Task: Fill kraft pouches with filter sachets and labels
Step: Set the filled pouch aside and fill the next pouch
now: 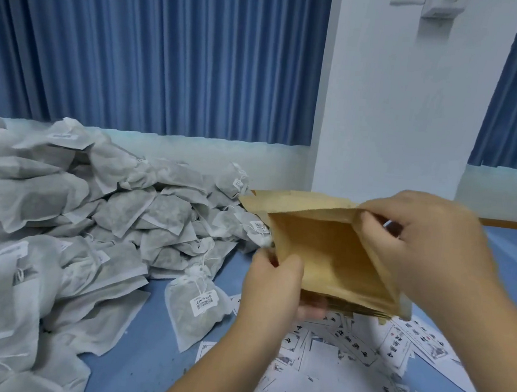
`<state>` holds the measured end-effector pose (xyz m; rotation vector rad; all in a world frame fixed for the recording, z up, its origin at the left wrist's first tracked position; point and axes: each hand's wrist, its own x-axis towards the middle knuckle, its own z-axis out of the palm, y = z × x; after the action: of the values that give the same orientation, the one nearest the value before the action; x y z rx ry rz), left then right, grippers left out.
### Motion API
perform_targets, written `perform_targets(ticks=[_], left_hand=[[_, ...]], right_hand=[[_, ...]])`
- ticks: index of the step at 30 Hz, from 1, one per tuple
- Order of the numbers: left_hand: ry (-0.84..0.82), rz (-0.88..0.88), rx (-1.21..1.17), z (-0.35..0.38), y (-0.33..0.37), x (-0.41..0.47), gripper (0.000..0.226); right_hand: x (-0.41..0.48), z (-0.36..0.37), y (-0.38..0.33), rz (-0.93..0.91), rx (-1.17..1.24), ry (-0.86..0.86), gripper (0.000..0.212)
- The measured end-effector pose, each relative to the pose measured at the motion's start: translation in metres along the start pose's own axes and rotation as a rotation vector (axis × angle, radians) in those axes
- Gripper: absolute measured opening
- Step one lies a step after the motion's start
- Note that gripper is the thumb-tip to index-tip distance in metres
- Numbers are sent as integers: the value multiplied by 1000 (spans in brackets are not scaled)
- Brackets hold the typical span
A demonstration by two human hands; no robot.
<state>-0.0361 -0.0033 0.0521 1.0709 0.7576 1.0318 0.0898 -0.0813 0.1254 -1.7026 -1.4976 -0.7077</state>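
Two hands, one kraft pouch: left hand grips its corner, right hand pinches the mouth open; sachets heaped left of the fingers.

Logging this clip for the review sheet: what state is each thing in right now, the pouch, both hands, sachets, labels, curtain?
Kraft pouch: held up, mouth pulled open, nothing visible inside.
Left hand: grips the pouch's lower left edge.
Right hand: pinches the pouch's upper lip.
Filter sachets: heaped on the table, left.
Labels: scattered flat under the hands.
Curtain: drawn shut.
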Motion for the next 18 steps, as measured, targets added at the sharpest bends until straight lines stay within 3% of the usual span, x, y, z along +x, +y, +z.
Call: perform_targets(ticks=[6, 11, 15, 16, 18], left_hand=[[41, 28, 122, 17, 18, 2, 35], [-90, -158, 190, -19, 11, -7, 11], [-354, -127, 416, -59, 14, -6, 41], [-355, -102, 478, -69, 18, -7, 45], [-165, -21, 729, -87, 18, -2, 53]], right_hand=[[-1, 11, -29, -215, 30, -135, 12], [20, 3, -20, -177, 55, -78, 20], [20, 3, -22, -174, 74, -98, 21], [18, 5, -23, -165, 74, -109, 20], [17, 10, -23, -152, 60, -133, 19]])
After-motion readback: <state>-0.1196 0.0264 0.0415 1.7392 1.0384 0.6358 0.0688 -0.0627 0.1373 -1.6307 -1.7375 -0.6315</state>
